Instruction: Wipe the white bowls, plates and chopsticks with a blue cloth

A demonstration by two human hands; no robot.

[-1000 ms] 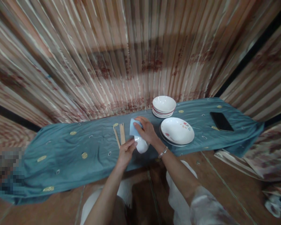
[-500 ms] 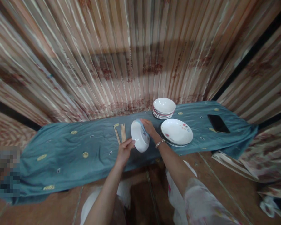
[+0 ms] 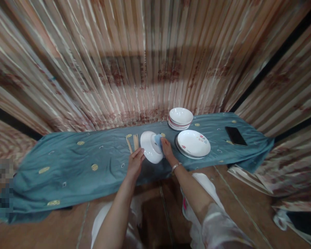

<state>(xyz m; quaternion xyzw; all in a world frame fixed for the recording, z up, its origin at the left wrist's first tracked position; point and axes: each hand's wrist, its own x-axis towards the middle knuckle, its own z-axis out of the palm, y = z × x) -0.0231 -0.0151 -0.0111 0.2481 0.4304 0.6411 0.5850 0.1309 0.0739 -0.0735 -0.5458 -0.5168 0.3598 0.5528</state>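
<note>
White bowl (image 3: 150, 147) in left hand (image 3: 135, 162)

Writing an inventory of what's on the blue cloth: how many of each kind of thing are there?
Held bowl: 1
Wiping cloth: 1
Bowl stack: 1
Plate stack: 1
Chopstick bundle: 1, sticks too fine to count
Phone: 1
Total: 6

Chopsticks (image 3: 133, 143) left of bowl (image 3: 150, 147), plates (image 3: 193, 144) right, phone (image 3: 235, 136) beyond
</note>
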